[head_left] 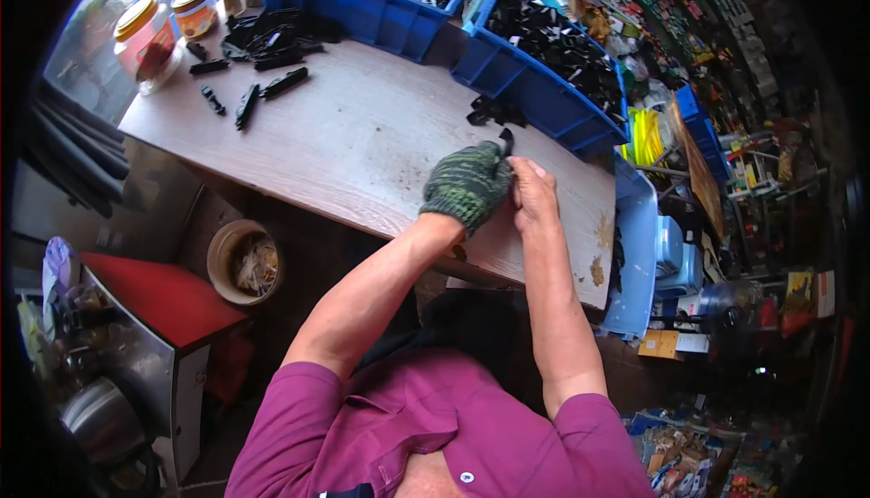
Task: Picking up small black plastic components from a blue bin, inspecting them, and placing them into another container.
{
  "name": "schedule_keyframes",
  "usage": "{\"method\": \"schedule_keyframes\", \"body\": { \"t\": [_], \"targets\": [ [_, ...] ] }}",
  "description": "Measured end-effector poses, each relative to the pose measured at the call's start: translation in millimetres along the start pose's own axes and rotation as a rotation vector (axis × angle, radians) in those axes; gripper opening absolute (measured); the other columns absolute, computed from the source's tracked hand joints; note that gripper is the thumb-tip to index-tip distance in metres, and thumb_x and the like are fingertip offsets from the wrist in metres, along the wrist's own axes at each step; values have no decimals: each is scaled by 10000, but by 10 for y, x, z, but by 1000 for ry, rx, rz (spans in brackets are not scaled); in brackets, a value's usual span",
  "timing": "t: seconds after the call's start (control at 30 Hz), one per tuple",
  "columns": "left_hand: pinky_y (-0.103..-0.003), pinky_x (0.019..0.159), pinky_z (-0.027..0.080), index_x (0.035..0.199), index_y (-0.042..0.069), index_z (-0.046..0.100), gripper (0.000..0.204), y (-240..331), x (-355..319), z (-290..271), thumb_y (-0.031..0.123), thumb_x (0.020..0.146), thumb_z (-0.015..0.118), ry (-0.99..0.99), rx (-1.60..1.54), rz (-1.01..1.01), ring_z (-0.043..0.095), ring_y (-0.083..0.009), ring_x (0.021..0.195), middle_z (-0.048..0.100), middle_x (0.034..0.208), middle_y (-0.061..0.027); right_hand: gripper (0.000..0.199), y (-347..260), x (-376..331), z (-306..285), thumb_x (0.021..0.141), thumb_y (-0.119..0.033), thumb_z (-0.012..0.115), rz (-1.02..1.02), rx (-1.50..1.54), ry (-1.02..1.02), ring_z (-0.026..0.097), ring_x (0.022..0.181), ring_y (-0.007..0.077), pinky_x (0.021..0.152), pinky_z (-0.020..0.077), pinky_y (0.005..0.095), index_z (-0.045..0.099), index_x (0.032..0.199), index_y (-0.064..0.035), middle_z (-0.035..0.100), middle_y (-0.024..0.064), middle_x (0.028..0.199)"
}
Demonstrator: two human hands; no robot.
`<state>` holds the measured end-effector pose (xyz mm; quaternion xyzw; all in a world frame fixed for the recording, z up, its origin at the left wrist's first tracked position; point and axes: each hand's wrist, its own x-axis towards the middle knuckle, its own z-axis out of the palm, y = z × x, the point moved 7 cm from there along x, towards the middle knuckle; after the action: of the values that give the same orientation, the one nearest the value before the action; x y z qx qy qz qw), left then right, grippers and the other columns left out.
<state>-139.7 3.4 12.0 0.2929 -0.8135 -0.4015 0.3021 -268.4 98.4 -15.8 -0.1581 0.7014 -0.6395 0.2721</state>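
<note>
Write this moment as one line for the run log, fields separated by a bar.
left hand: gloved, gripping small black plastic part | right hand: bare, pinching same part | over wooden table | blue bins behind

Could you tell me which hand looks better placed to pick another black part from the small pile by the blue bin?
Probably the right hand: bare and nearer the pile, while the gloved left hand grips the black part.
</note>
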Motion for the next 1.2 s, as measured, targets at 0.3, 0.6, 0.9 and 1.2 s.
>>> {"method": "schedule_keyframes", "body": {
  "t": [0.3,0.6,0.9,1.2],
  "targets": [
    [-473,690,534,1020,98,655,223,182,-59,-16,244,854,629,21,52,146,675,-352,790,670,865,-164,200,-161,-128,3,888,-304,681,-68,39,-96,343,419,56,399,239,231,636,810,-125,426,-57,527],
    [-475,671,521,1127,106,642,327,63,-210,-213,335,895,616,85,222,257,664,-333,763,660,859,-154,352,-64,-293,150,915,-405,655,-40,60,-143,337,369,98,382,329,276,544,743,-119,368,-24,472],
    [-583,978,382,1028,112,674,274,-1155,497,-2290,321,864,603,505,931,-156,546,-377,1144,648,1113,-156,443,-94,-400,226,912,-432,540,31,133,-119,364,377,134,436,540,421,424,604,-136,302,-10,441],
    [-627,1110,252,1131,126,696,381,-1339,457,-2195,406,923,541,432,972,-190,475,-414,1286,630,1223,-158,469,-111,-415,239,887,-438,537,23,148,-60,349,381,129,412,517,404,370,552,-156,288,-13,439]
  ]
}}
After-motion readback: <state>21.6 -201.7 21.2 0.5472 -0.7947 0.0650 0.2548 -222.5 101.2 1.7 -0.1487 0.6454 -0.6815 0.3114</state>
